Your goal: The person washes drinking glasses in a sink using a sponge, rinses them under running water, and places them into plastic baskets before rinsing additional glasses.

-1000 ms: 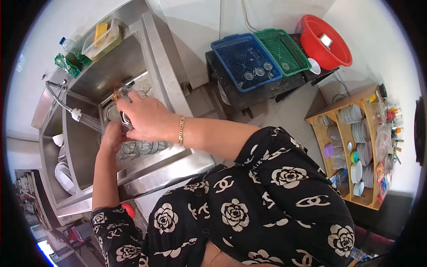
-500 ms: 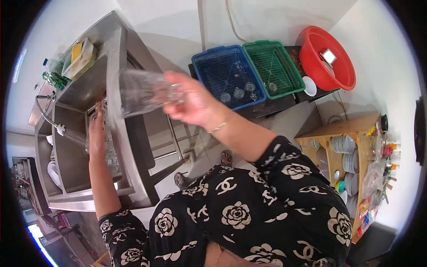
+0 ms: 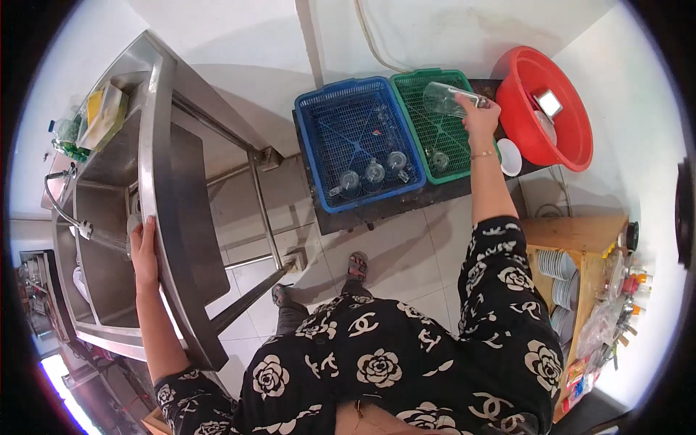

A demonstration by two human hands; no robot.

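A clear glass (image 3: pixel 444 98) is in my right hand (image 3: pixel 480 116), tilted on its side above the green basket (image 3: pixel 410 119). Inside that basket, near its front end, stands another glass (image 3: pixel 439 161). The blue basket (image 3: pixel 316 156) beside it holds several glass mugs (image 3: pixel 374 172) along its near side. My left hand (image 3: pixel 144 250) lies at the inner edge of the steel sink (image 3: pixel 159 145), fingers spread over the rim with nothing visible in them. Part of the sink's inside is hidden by the rim.
A red basin (image 3: pixel 522 109) with a small metallic container and a white bowl (image 3: pixel 510 157) sit to the right of the baskets. A wooden shelf (image 3: pixel 573 228) of plates stands at the right. Water runs from the faucet (image 3: pixel 84 230).
My right hand has carried the glass out of the sink and rightward to over the green basket. My left hand has come from inside the sink to its edge. The view has turned right.
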